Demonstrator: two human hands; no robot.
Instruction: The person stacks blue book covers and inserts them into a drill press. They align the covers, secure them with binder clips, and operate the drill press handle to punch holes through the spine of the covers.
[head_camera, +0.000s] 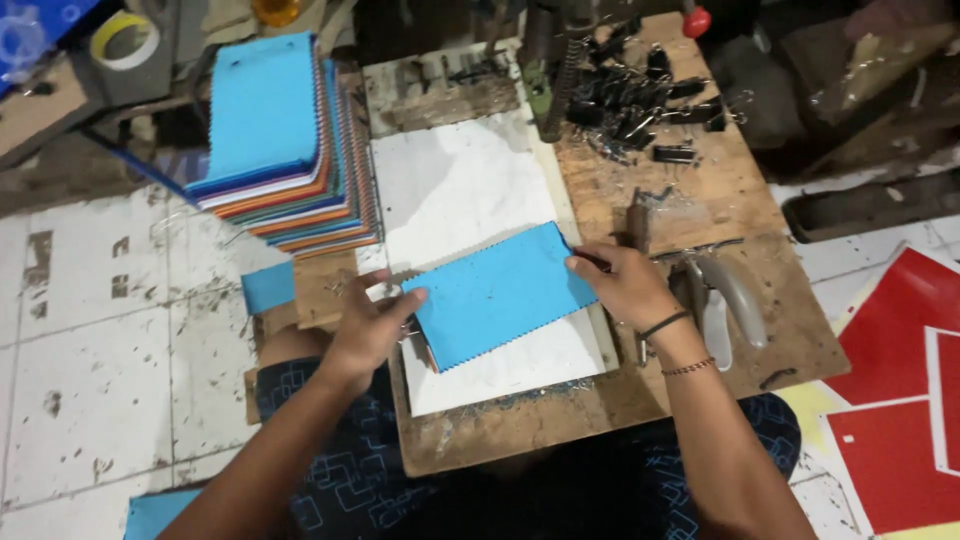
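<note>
Here, both hands (500, 300) gripping blue swatch bundle (500, 292).

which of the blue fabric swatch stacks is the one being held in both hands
The small swatch stack on the white board, gripped by the left hand and right hand. The tall stack sits untouched behind it.

Tall stack of fabric swatches (285, 150), blue on top with multicoloured edges, at the far left of the wooden tabletop (700, 190). White sheet (455, 185) lying flat at centre. Heap of black binder clips (650, 100) at the far right, beside an upright metal press with spring (550, 70). Grey handled tool (725, 305) at the right edge. Roll of tape (125, 38) top left. Red and white board (900, 390) on the tiled floor (100, 330), lower right.
</note>
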